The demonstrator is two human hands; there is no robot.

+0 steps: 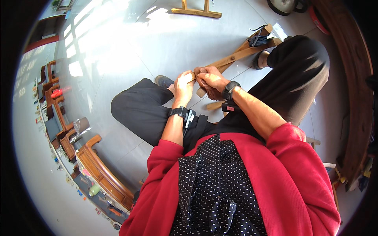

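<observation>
My two hands meet between my knees at the near end of a wooden frame of crossed bars (235, 56). My left hand (183, 86) is closed round the pale end of one wooden bar. Right beside it, my right hand (214, 78) has its fingers curled over a dark brown, smooth piece (213, 94) that lies against the frame; its kind I cannot make out, and the fingers partly cover it. Dark cord or strapping (258, 39) is bunched at the frame's far end.
My legs in black trousers (138, 106) flank the frame, shoes on the grey tiled floor (130, 59). Carved wooden furniture (104, 173) lines the left, a dark wooden edge (354, 90) the right. A metal kettle (284, 5) and a wooden stand (197, 13) are farther off.
</observation>
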